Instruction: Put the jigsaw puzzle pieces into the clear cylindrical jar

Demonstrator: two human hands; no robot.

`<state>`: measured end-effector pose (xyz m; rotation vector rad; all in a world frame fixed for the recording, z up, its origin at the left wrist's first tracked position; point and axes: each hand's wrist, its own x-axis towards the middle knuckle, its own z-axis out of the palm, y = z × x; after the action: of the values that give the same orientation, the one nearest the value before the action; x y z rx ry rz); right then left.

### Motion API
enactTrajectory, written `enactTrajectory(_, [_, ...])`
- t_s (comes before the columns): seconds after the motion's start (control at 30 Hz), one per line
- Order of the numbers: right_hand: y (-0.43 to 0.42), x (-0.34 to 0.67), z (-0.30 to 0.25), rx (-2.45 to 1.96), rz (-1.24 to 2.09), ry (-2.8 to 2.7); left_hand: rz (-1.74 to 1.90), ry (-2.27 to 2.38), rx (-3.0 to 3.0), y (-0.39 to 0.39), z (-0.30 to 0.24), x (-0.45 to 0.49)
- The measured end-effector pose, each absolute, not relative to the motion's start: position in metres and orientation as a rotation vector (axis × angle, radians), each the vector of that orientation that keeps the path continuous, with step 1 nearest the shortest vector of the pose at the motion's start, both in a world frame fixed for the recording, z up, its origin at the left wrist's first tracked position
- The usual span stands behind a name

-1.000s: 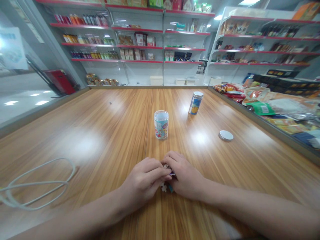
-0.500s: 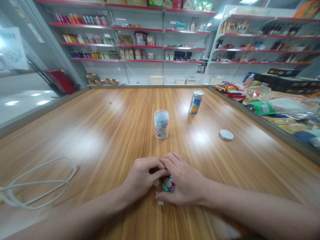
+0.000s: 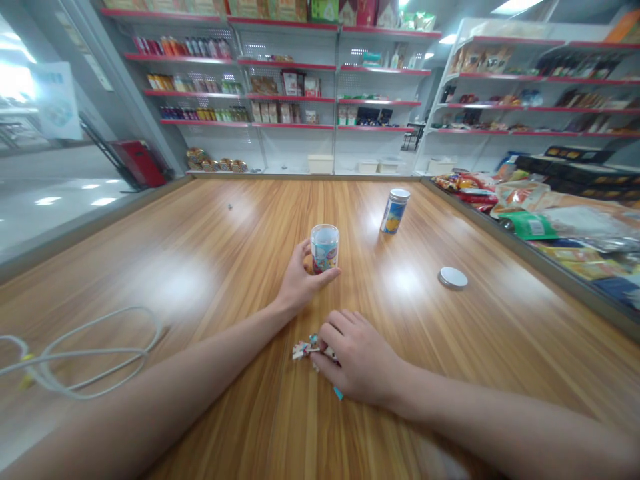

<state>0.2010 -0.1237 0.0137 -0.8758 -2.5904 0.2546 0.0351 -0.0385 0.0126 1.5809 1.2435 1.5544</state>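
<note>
Currently: left hand (image 3: 301, 280) wraps round clear printed jar (image 3: 325, 252), upright and open-topped on wooden table (image 3: 270, 413) | right hand (image 3: 357, 353) curls over puzzle pieces (image 3: 299, 351), partly hiding them; cannot tell if gripping any | silver lid (image 3: 453, 277) flat, right of jar | blue can (image 3: 394, 213) stands beyond, rightward | pale cable (image 3: 95, 353) loops near left forearm (image 3: 215, 361)

Left arm (image 3: 200, 371) extended, left grip (image 3: 301, 279) curved, thumb (image 3: 328, 275) spread; right grip (image 3: 357, 353) palm down, fingers (image 3: 334, 331) bent.
</note>
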Motion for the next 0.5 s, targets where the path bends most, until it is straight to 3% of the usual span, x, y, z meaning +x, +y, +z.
enactTrajectory(0.17, [-0.122,0.202,0.007,-0.857,0.231,-2.537,1.468,1.307,1.936,-0.052,0.028,0.036])
enactTrajectory(0.33, [-0.119,0.202,0.003,-0.771,0.184,-2.505,1.527,1.088,2.420,-0.096,0.046,0.010])
enactTrajectory(0.5, [-0.113,0.206,0.006,-0.679,0.352,-2.336,1.513,1.270,2.644,-0.120,0.067,-0.005])
